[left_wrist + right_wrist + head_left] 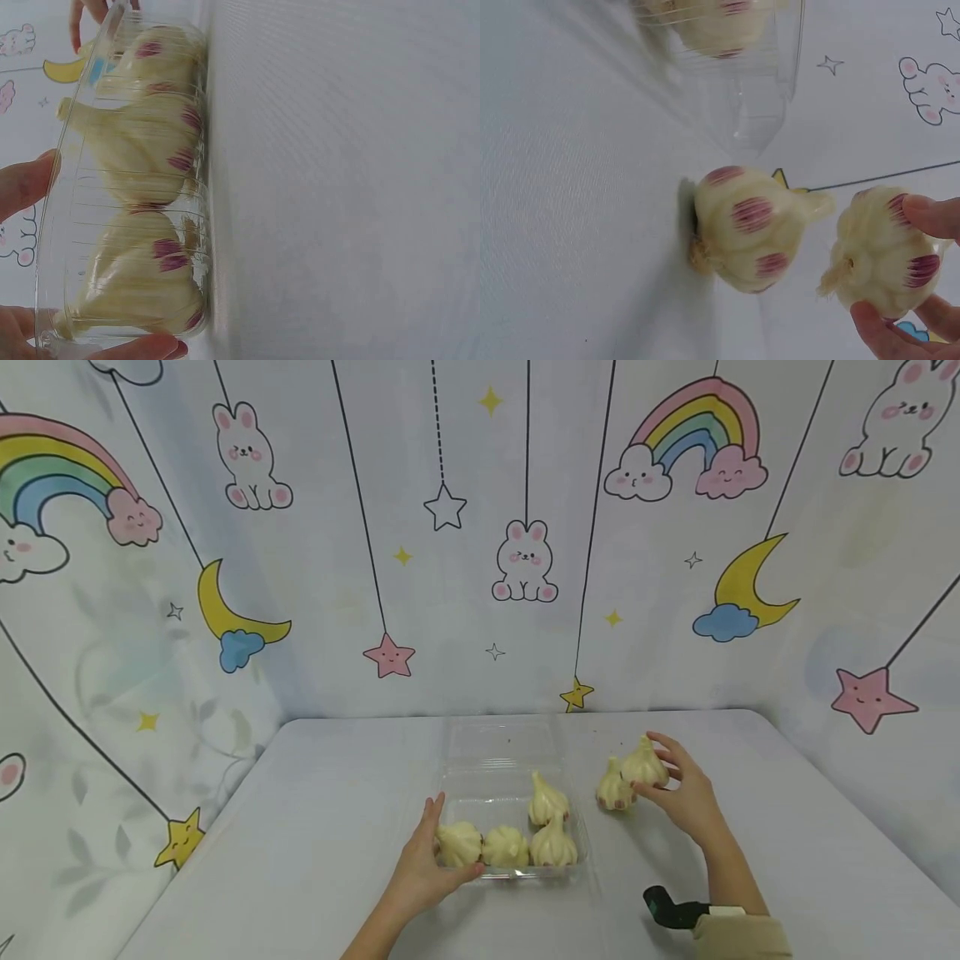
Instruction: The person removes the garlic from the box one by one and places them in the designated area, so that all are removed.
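Observation:
My right hand (686, 797) grips a garlic bulb (644, 763) between thumb and fingers, raised over the white table. In the right wrist view that bulb shows purple streaks and a root tuft. Close beside it, another garlic bulb (754, 229) rests on the table. My left hand (427, 868) holds the left front corner of a clear plastic box (472, 795), its thumb along the front wall and its fingers at the left side. Several garlic bulbs (553, 843) lie inside, three across the front and one behind at the right.
The box's clear lid (502, 745) lies folded back behind it. A white table (330, 802) spreads around the box, with a patterned curtain (465, 610) rising at its back and sides. A black strap-like piece (671, 912) sticks out by the right sleeve.

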